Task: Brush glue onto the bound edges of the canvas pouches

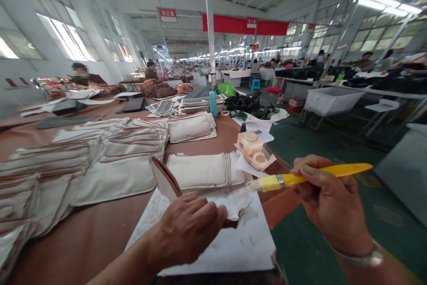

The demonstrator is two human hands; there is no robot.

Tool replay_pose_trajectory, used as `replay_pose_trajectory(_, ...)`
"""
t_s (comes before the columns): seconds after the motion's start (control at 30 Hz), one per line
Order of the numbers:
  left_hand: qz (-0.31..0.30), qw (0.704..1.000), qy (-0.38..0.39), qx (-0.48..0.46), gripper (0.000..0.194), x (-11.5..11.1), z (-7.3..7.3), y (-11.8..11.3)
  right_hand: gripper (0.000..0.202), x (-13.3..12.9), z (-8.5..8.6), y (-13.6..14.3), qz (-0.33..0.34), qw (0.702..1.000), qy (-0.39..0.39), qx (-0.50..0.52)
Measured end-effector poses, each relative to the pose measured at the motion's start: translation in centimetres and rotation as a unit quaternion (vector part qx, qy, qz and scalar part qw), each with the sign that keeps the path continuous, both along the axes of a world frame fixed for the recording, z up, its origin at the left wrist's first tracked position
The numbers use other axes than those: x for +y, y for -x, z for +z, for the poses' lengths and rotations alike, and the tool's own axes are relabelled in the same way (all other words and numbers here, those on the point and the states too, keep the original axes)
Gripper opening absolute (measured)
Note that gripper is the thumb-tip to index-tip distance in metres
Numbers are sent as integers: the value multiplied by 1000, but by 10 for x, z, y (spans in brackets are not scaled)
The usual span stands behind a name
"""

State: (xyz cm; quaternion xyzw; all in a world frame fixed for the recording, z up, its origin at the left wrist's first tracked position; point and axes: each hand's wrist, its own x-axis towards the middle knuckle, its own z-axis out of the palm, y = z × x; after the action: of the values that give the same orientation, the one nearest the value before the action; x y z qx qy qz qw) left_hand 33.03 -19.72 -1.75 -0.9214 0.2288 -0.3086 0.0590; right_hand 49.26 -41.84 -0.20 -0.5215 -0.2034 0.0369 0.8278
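My right hand (328, 200) is closed round the handle of a yellow paintbrush (271, 182), its pale bristles pointing left over a smeared white sheet (243, 251). My left hand (188, 227) grips a folded brown-and-cream leather piece (165, 178), which stands tilted above the sheet; part of it is hidden behind the fingers. Just behind the sheet lies a stack of cream stitched panels (200, 168). To the right of that stack, close to the brush tip, a stained plastic container (250, 142) sits on scraps of paper.
Several rows of cream panels (115, 178) cover the left of the brown-topped table (100, 236). Farther back stand a teal bottle (212, 103) and black straps (247, 102). A white bin (332, 100) is across the green floor. Another person (88, 78) works at the far left.
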Motion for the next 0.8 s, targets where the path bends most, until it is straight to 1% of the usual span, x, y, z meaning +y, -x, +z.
replay_pose_trajectory(0.07,-12,999,-44,-11,23,-2,4,1,10,1,2,5,13,1000,7,-22)
replay_pose_trajectory(0.17,-14,998,-52,-20,23,-1,5,2,9,5,-5,12,77,993,36,-86)
replay_pose_trajectory(0.2,-13,998,-53,-20,22,0,4,3,10,6,-10,14,107,987,58,-108)
replay_pose_trajectory(0.27,-13,998,-57,-28,20,2,2,5,14,7,-18,15,176,965,125,-150)
replay_pose_trajectory(0.33,-7,998,-59,-37,18,5,-1,7,13,2,-22,15,223,941,178,-181)
replay_pose_trajectory(0.4,9,997,-60,-43,18,7,-5,9,9,-5,-19,13,225,931,198,-210)
replay_pose_trajectory(0.5,22,996,-70,-43,19,9,-9,12,14,-13,-7,15,185,939,172,-232)
replay_pose_trajectory(0.53,21,996,-72,-44,19,10,-9,13,18,-13,-4,17,172,945,157,-230)
replay_pose_trajectory(0.6,20,996,-73,-43,19,10,-11,13,16,-8,-1,21,147,951,134,-236)
replay_pose_trajectory(0.67,20,997,-68,-42,18,11,-11,14,11,0,-3,24,152,938,153,-271)
replay_pose_trajectory(0.73,23,997,-65,-38,17,13,-12,15,11,6,-8,24,182,917,197,-295)
replay_pose_trajectory(0.77,25,997,-67,-36,17,14,-13,16,13,8,-10,24,187,913,210,-294)
replay_pose_trajectory(0.8,27,997,-70,-34,16,15,-14,17,14,10,-12,25,177,919,208,-285)
